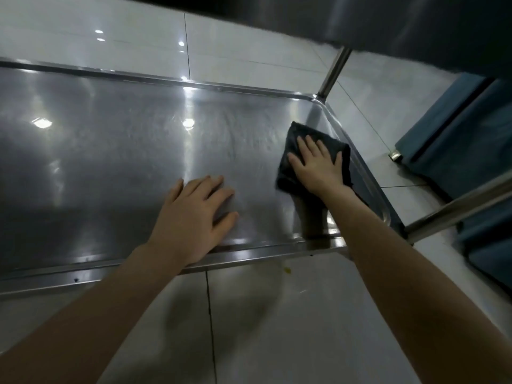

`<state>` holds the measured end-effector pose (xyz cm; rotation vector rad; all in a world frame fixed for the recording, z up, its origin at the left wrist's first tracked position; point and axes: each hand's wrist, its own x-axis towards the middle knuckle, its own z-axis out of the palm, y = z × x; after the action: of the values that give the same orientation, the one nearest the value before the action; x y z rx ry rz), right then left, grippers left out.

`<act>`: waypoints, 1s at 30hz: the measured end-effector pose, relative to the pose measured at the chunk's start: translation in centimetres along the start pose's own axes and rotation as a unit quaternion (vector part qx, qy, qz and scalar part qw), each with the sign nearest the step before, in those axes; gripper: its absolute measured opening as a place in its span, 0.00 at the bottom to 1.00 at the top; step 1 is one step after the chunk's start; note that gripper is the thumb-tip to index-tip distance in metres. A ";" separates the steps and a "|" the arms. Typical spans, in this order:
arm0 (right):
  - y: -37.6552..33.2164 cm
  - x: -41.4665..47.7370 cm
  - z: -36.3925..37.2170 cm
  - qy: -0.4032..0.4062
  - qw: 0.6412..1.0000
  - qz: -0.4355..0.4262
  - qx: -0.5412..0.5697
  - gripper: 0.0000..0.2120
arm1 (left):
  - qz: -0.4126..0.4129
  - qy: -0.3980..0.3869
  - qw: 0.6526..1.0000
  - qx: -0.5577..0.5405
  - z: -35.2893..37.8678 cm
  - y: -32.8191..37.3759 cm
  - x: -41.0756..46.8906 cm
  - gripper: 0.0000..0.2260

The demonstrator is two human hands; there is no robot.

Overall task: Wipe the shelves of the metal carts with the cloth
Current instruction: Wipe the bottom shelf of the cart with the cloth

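Observation:
A low stainless-steel cart shelf (110, 151) with a raised rim fills the left and middle of the view. A dark folded cloth (297, 135) lies flat on the shelf near its far right corner. My right hand (318, 164) presses on the cloth with straight, spread fingers. My left hand (194, 217) rests flat on the bare shelf near the front rim, fingers straight, holding nothing. The cart's upright posts (333, 72) stand at the right corners.
An upper shelf's underside (415, 20) hangs dark across the top right. A blue cabinet or cart (457, 139) stands close on the right. A metal post (457, 209) crosses at the right front. Glossy white floor tiles (249, 328) surround the cart.

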<state>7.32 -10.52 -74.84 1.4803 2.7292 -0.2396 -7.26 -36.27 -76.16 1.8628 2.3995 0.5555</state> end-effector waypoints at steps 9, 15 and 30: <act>8.3 -6.5 0.1 0.026 0.999 -0.027 -0.028 0.32 | -0.014 -0.003 1.000 -0.006 -0.1 0.6 0.3 0.30; 7.5 0.5 -0.4 0.028 0.992 0.122 -0.020 0.32 | -0.035 -0.016 0.999 -0.006 -0.1 0.6 0.4 0.26; 4.3 5.7 -0.4 0.020 0.998 0.054 -0.008 0.34 | -0.037 -0.011 0.999 0.002 0.3 0.5 0.5 0.26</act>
<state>7.85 -3.41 -75.49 1.6402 2.6632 -0.1851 -6.82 -35.60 -76.14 1.7635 2.4451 0.5236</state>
